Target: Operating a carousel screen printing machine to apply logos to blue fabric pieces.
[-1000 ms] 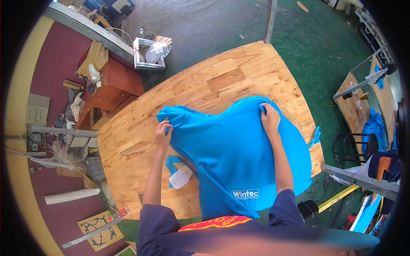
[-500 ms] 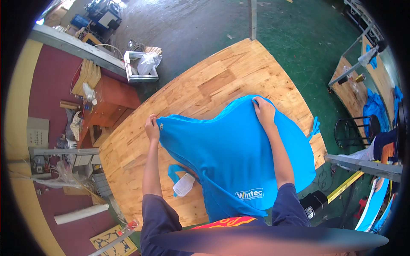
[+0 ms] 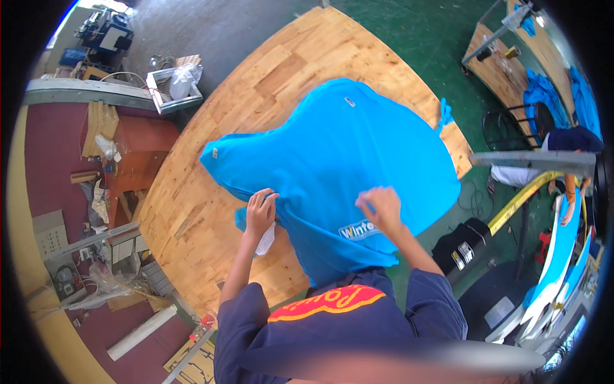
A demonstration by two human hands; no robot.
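Workshop with fabric about: broad wooden counter (image 3: pixel 256 102) bearing blue cloth (image 3: pixel 364 153), green floor (image 3: pixel 412 32), machinery (image 3: pixel 105 32) in far corner, button panel (image 3: pixel 50 235) by maroon wall (image 3: pixel 54 160), co-worker (image 3: pixel 572 139) nearby.

Blue cloth (image 3: pixel 332 153): curved outline, spread out, lightly creased; lies across tabletop (image 3: pixel 268 83), covering part of its near edge.

My R hand (image 3: pixel 382 210) was a blur, so couldn't tell if it touched the blue cloth (image 3: pixel 332 160); it hid pt. of the patch (image 3: pixel 348 231). My L hand (image 3: pixel 261 211) covered pt. of the paper tag (image 3: pixel 266 240), grip unclear. Sm. label (image 3: pixel 350 102) up top: too tiny to read. Bottom edge cut the yellow board (image 3: pixel 198 365); dark rim hid pt. of a co-worker (image 3: pixel 569 139).
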